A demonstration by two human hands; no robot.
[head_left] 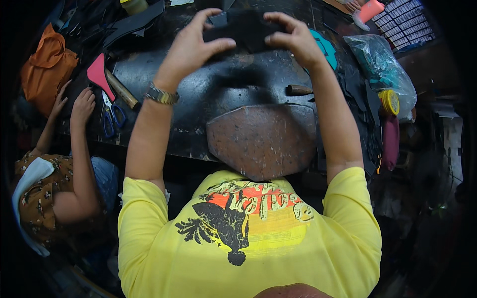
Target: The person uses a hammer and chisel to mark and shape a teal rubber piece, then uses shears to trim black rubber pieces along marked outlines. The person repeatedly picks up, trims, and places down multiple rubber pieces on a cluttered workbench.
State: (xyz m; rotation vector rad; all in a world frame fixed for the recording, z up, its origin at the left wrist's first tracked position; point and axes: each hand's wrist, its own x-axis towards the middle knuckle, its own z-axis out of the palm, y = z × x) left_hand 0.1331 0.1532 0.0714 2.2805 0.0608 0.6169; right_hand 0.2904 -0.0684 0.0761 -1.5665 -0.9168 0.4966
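Observation:
Above the far part of the dark table [191, 107], a black piece [246, 32] of sheet-like material is held up between my hands, blurred by motion. My left hand [196, 43] grips its left side, thumb towards me and fingers on the far side. At its right side my right hand [299, 40] pinches the edge between thumb and fingers. A brown, worn board [263, 139] with angled edges lies at the table's near edge, in front of my chest. To its upper right is a short wooden-handled tool [299, 90].
On the left a co-worker's hand [83, 105] rests near blue-handled scissors [112, 116], a pink piece [98, 74], a wooden handle [121, 88] and an orange bag [48, 69]. Black cut pieces [360, 99], a clear plastic bag [382, 67] and a yellow-lidded container [390, 102] lie right.

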